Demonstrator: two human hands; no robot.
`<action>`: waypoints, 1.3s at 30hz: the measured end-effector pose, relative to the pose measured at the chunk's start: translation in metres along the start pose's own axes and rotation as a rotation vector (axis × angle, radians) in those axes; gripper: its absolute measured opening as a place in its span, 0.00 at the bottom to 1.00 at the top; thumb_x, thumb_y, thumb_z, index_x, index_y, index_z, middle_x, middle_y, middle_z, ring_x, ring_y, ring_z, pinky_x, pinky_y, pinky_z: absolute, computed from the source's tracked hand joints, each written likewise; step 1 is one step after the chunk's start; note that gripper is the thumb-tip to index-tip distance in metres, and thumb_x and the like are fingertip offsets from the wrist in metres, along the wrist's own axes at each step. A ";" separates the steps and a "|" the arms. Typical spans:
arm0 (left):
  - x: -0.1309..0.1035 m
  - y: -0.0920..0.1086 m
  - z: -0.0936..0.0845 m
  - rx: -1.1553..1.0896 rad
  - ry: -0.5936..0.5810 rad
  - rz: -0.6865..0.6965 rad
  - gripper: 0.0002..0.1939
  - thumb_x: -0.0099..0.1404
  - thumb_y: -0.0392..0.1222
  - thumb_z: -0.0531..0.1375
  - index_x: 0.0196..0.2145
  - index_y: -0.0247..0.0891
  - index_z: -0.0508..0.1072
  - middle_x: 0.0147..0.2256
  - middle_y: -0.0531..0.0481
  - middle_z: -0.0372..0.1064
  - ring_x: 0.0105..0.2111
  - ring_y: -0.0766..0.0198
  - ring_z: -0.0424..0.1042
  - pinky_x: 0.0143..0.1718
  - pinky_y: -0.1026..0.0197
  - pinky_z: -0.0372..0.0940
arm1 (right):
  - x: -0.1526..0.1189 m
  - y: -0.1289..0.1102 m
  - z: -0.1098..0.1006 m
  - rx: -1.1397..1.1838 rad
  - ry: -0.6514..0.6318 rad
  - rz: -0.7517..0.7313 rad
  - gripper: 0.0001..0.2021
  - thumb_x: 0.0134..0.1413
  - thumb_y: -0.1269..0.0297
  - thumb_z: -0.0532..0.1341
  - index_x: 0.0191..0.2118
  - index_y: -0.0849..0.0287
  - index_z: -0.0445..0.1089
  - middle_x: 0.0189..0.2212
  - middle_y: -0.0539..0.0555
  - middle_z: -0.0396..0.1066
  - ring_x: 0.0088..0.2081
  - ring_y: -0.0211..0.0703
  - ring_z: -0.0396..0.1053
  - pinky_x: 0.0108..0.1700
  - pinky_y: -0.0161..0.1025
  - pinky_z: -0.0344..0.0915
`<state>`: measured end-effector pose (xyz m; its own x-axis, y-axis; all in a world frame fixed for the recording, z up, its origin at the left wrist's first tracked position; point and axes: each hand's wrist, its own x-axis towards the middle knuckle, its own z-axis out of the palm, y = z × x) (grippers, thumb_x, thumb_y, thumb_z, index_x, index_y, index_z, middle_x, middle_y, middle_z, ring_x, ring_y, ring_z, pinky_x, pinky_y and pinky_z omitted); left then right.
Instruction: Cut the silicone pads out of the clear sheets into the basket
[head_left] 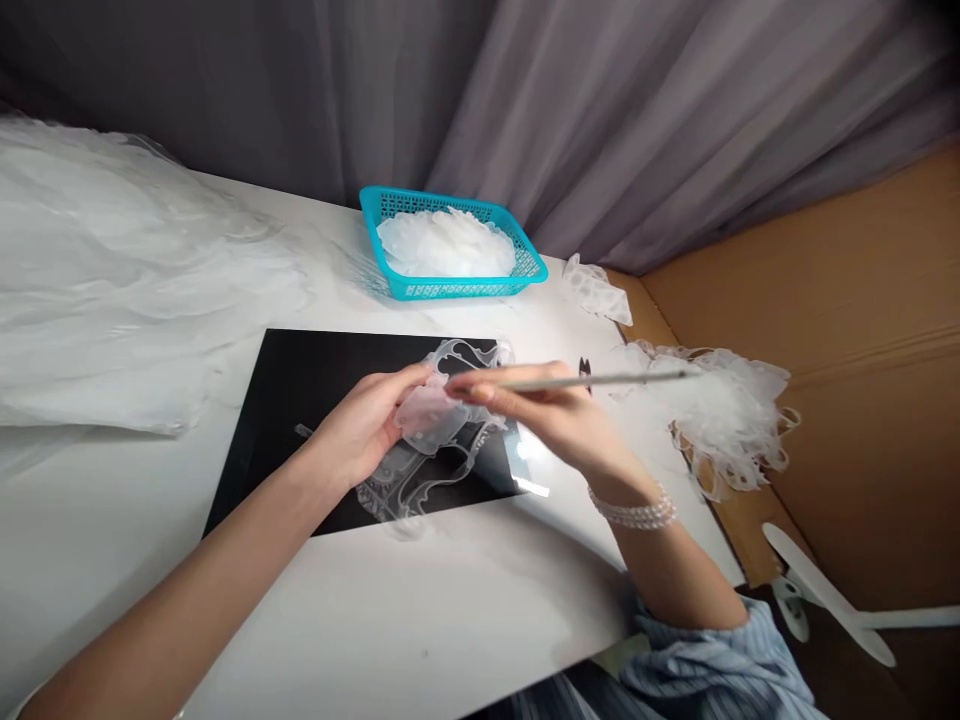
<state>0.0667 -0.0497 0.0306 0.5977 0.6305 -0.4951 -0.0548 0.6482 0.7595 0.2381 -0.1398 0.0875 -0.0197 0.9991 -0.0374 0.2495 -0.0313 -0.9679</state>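
Over a black sheet (292, 385) on the white table, my left hand (364, 420) pinches a sheer white fabric cutout (431, 435) by its left side. The cutout has open, curling edges and partly covers the sheet. My right hand (555, 415), with a beaded bracelet at the wrist, closes around a long thin grey stick-like tool (637, 379). One end of the tool points right; fingers hide the other end, so its kind is unclear. Both hands' fingertips are close together at the fabric.
Beyond the sheet stands a turquoise basket (457, 290) of white fabric pieces. A large heap of sheer white fabric (112, 280) covers the left. At right lie fabric scraps (727, 410), a folded piece (596, 290) and a small dark pointed tool (585, 370), beside a cardboard wall (840, 350).
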 end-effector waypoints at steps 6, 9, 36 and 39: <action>-0.003 -0.007 -0.003 0.157 -0.020 0.036 0.12 0.53 0.41 0.71 0.37 0.35 0.81 0.40 0.42 0.80 0.42 0.58 0.78 0.43 0.62 0.70 | 0.028 0.031 -0.020 0.040 0.148 0.030 0.16 0.66 0.48 0.56 0.37 0.57 0.66 0.33 0.54 0.78 0.38 0.45 0.77 0.41 0.42 0.72; -0.003 -0.009 -0.004 0.215 -0.010 0.050 0.12 0.54 0.44 0.71 0.35 0.35 0.80 0.37 0.43 0.80 0.38 0.60 0.78 0.38 0.63 0.70 | 0.043 0.038 -0.012 -0.124 0.062 0.086 0.18 0.64 0.50 0.57 0.29 0.58 0.60 0.29 0.52 0.73 0.35 0.41 0.72 0.36 0.37 0.66; -0.012 -0.006 -0.012 0.107 0.304 0.259 0.11 0.58 0.44 0.68 0.33 0.38 0.70 0.32 0.49 0.79 0.39 0.58 0.80 0.45 0.57 0.72 | 0.044 0.065 -0.010 0.142 0.245 0.079 0.26 0.47 0.54 0.72 0.25 0.55 0.51 0.22 0.46 0.64 0.32 0.41 0.71 0.36 0.37 0.64; -0.011 -0.005 -0.008 0.100 0.270 0.238 0.11 0.58 0.43 0.67 0.32 0.38 0.69 0.32 0.49 0.79 0.41 0.56 0.80 0.47 0.53 0.72 | 0.050 0.058 -0.003 0.116 0.097 0.120 0.24 0.49 0.53 0.70 0.26 0.55 0.53 0.23 0.45 0.62 0.32 0.39 0.68 0.36 0.36 0.62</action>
<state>0.0540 -0.0565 0.0295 0.3440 0.8571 -0.3833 -0.0805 0.4337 0.8975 0.2541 -0.0911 0.0306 0.0987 0.9859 -0.1352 0.1310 -0.1476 -0.9803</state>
